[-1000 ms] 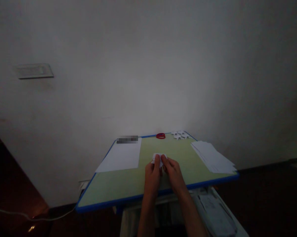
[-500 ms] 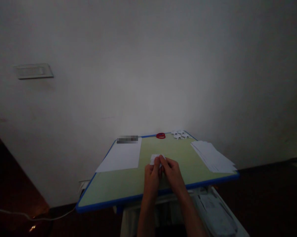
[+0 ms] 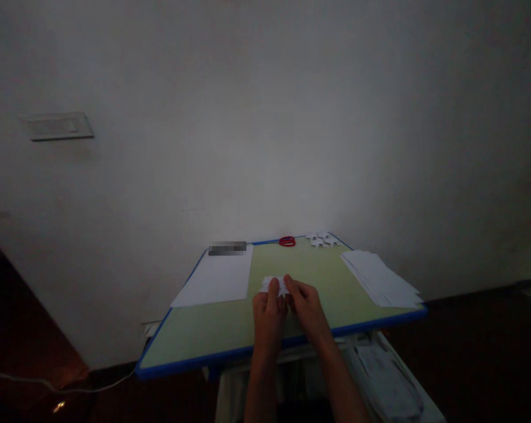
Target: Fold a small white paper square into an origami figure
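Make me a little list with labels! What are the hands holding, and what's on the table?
Hands: left hand and right hand both pinch the small white paper
Table: green table with blue edge
Left side: white sheet, lying flat
Right side: paper stack
Far edge: red loops, maybe scissors; little paper pieces

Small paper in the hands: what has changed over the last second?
The left hand and right hand have slid the small white paper a little to the left, still pinching it over the table. The sheet, the paper stack, the red object and the scraps have not moved.
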`<state>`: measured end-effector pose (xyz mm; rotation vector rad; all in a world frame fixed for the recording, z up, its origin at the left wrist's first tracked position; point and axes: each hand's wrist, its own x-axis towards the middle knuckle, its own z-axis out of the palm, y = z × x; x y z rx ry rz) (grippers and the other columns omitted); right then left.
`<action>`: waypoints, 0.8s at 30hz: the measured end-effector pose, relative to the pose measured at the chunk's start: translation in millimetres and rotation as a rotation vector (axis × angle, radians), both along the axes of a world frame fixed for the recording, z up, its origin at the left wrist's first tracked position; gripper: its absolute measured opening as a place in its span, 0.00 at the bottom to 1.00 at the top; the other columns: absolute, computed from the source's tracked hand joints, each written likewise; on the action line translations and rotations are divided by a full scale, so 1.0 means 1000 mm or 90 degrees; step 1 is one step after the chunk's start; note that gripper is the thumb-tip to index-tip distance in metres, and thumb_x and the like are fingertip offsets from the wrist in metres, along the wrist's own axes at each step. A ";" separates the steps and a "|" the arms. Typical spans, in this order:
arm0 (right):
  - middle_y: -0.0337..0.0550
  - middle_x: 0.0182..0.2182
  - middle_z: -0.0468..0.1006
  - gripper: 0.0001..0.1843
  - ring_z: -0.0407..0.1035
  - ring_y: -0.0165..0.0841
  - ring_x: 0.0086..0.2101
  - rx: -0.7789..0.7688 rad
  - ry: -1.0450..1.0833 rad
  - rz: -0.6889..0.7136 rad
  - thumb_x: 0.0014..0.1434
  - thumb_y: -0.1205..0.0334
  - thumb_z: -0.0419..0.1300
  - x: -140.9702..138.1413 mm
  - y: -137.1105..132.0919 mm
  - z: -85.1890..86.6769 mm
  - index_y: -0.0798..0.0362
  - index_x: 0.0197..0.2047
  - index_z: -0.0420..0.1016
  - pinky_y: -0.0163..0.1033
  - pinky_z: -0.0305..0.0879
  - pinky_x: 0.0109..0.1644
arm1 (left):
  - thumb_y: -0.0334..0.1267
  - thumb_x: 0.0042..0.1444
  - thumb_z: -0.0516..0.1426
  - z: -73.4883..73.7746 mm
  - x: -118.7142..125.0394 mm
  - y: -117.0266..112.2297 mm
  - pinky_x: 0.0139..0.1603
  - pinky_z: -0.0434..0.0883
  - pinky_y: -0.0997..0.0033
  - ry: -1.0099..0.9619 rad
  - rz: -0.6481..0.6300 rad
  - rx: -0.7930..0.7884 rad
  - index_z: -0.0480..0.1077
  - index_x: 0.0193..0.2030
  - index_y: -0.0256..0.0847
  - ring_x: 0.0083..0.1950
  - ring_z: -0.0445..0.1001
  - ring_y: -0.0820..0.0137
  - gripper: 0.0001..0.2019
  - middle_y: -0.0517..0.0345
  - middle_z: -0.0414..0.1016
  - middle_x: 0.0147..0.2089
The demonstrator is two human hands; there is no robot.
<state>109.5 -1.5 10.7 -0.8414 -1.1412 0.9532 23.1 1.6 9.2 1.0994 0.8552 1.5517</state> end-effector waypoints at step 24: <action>0.34 0.24 0.63 0.25 0.53 0.27 0.25 -0.017 0.096 0.074 0.58 0.39 0.66 0.005 0.004 -0.015 0.53 0.27 0.70 0.32 0.50 0.26 | 0.74 0.44 0.60 0.003 0.003 -0.001 0.20 0.52 0.75 0.093 0.034 -0.054 0.64 0.22 0.39 0.20 0.54 0.78 0.34 0.67 0.57 0.18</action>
